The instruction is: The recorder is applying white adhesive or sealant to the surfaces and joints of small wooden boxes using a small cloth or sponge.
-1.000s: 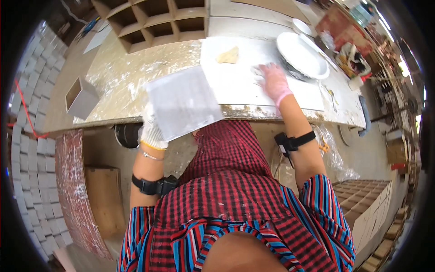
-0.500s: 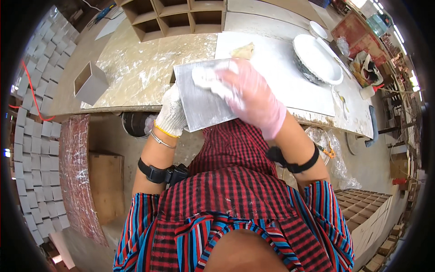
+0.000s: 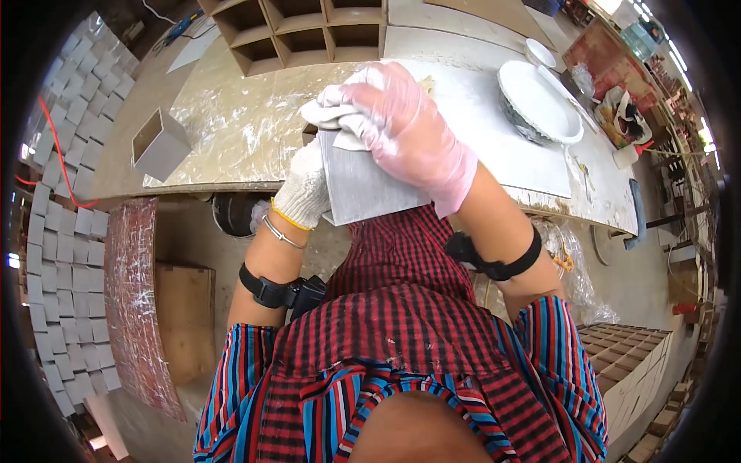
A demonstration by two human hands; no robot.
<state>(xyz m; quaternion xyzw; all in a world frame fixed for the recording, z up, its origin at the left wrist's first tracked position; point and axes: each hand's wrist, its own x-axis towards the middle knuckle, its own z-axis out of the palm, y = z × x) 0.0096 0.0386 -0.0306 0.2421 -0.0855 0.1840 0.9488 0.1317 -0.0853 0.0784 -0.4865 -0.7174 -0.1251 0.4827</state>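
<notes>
A grey box (image 3: 370, 191) with a streaky pale coat is held up in front of me at the table's near edge. My left hand (image 3: 303, 185), in a white knit glove with a yellow cuff, grips it from the left; its fingers are mostly hidden behind the box. In a thin pink glove, my right hand (image 3: 409, 127) is closed on a crumpled white cloth (image 3: 340, 112). That cloth lies pressed over the box's far edge and upper face.
An open-ended grey box (image 3: 162, 143) stands on the worktable (image 3: 231, 147) at left. Beyond is a wooden compartment rack (image 3: 305, 38). To the right are a wide basin (image 3: 540, 100) of white stuff and a small white bowl (image 3: 540, 52). Stacked grey boxes (image 3: 69, 285) line the far left.
My right hand has moved the cloth away from me, from the middle of the box's face to its far edge. The box has shifted slightly right and tilted.
</notes>
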